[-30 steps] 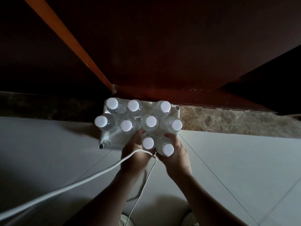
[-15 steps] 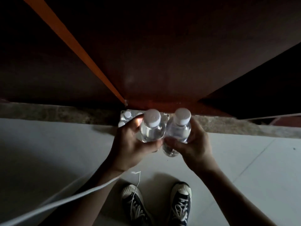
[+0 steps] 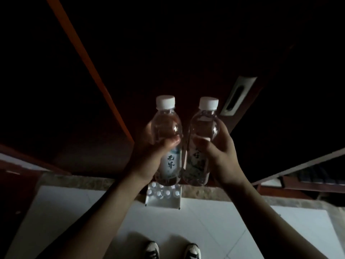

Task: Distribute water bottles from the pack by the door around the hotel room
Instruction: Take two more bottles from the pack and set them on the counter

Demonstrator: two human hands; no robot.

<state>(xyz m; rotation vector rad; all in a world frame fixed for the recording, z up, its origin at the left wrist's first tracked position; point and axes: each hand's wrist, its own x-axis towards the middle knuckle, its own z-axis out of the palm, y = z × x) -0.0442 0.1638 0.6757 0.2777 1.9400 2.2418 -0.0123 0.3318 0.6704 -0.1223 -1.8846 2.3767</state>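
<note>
The left hand [image 3: 149, 156] had its fingers wrapped round one water bottle [image 3: 168, 146], and the right hand [image 3: 220, 156] gripped a second bottle [image 3: 200, 146], both held upright side by side before the dark door [image 3: 186, 53]. Down below them the pack [image 3: 163, 195] sat on the pale floor [image 3: 224, 230] against the threshold, white caps showing.
</note>
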